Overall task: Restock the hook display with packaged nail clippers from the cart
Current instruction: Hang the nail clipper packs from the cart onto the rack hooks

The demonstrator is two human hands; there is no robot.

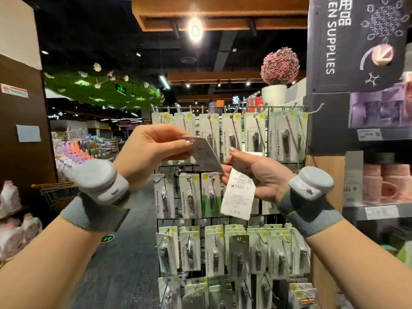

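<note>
my left hand (153, 143) pinches one pack (206, 156) and my right hand (260, 175) grips another pack (238, 195), both back-side up before the rack (287, 163), ready for hanging on hooks.

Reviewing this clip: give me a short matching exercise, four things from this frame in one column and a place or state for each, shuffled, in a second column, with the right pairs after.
Things
1. left hand
2. right hand
3. pink flower ball in white pot
4. hook display

Places or states
A. stands on top, above the top row of hooks
B. pinches a tilted package by its upper edge
C. wire grid hung with rows of packaged nail clippers
D. holds a white package that hangs down, back side showing

Pairs: 1-B, 2-D, 3-A, 4-C
</note>
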